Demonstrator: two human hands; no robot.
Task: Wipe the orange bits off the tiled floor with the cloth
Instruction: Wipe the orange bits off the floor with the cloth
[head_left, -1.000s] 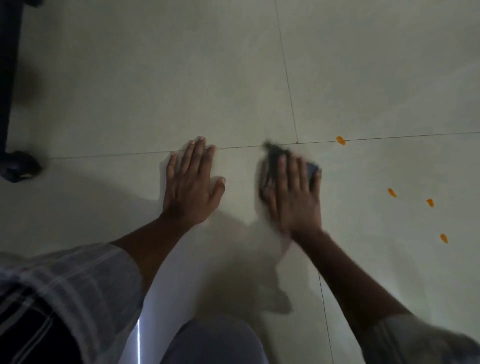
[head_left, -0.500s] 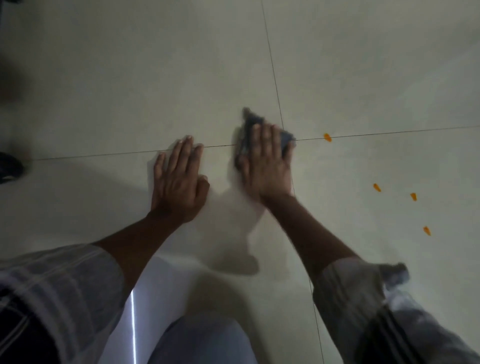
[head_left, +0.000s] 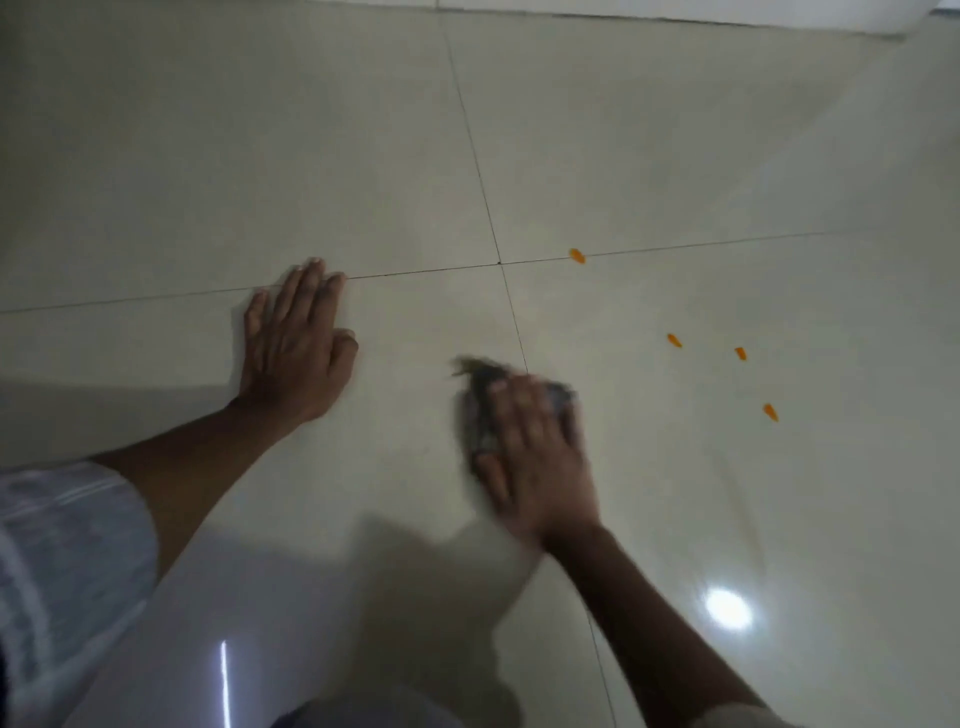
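Right hand (head_left: 535, 457), motion-blurred, presses straight fingers flat on a dark cloth (head_left: 483, 410), mostly hidden beneath it, on the tiled floor (head_left: 675, 145) just beside a grout crossing. Left hand (head_left: 296, 353) rests flat, fingers extended. Four orange bits (head_left: 674, 340) lie apart, toward the floor's right edge.

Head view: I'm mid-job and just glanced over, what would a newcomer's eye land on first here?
Four orange bits scattered on the pale tiled floor, all to the right of the hands, one lying on the grout line. Next, the right hand, blurred, pressing a dark cloth to the floor just left of those bits, not touching any. The left hand rests flat on the tile, fingers at the grout line.
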